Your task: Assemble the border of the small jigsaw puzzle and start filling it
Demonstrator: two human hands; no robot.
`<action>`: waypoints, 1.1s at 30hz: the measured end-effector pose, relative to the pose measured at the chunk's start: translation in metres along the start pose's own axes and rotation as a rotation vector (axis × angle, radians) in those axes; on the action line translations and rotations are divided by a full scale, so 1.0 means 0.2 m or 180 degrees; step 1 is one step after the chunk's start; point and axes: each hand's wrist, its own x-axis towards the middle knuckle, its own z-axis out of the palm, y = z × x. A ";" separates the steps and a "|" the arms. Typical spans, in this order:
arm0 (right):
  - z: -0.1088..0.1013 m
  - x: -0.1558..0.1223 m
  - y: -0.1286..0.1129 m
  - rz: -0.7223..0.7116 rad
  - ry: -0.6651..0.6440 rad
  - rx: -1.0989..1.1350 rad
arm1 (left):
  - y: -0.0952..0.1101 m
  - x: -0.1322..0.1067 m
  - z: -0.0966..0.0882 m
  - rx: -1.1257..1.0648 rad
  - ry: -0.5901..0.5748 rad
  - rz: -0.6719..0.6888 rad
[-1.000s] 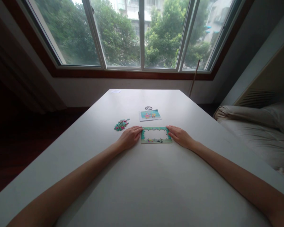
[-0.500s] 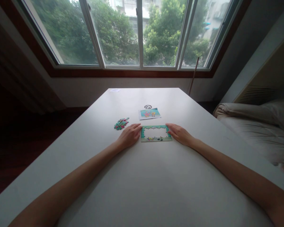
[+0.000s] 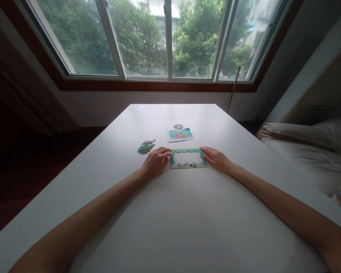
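Observation:
A rectangular jigsaw puzzle border (image 3: 188, 165) lies flat on the white table, its pieces joined round a white middle. At its left edge rests my left hand (image 3: 157, 160), fingers stretched toward the upper left corner. My right hand (image 3: 216, 158) lies open against the right edge, fingertips on the upper right corner. Neither hand grasps anything. Just beyond my left hand is a pile of loose jigsaw pieces (image 3: 146, 147), green with some pink. Behind the border lies a picture sheet (image 3: 180, 135) with cartoon figures on a teal ground.
The white table (image 3: 187, 220) reaches toward the window. A dark round item (image 3: 178, 126) sits behind the picture sheet, and a pale paper (image 3: 138, 107) lies at the far left corner. A covered sofa (image 3: 295, 155) stands to the right; a thin stick (image 3: 233, 90) leans by the wall.
The whole view has shifted slightly, so the table things sit a little higher. My left fingers have bent a little at the border's left edge; my right hand stays in place.

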 end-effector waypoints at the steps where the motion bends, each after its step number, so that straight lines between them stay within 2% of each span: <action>1: 0.00 0.00 0.00 0.0009 0.0000 -0.0006 | 0.00 0.00 0.00 -0.0028 0.0014 0.0070; 12: 0.01 0.00 0.03 0.0029 -0.0002 -0.0010 | -0.01 0.01 0.02 -0.0173 0.0125 0.0413; 19: 0.01 0.00 0.06 -0.0036 -0.0027 -0.0039 | 0.00 0.03 0.03 -0.0210 0.0460 0.0885; 23: 0.01 0.01 0.06 -0.0069 0.0002 -0.0021 | 0.01 0.04 0.01 -0.0319 0.0326 0.1128; 27: 0.01 0.01 0.07 -0.0060 -0.0001 -0.0044 | 0.02 0.04 0.02 -0.0417 0.0180 0.1118; 33: 0.00 0.00 0.09 -0.0045 0.0011 -0.0043 | 0.03 0.05 0.03 -0.0305 0.0275 0.1183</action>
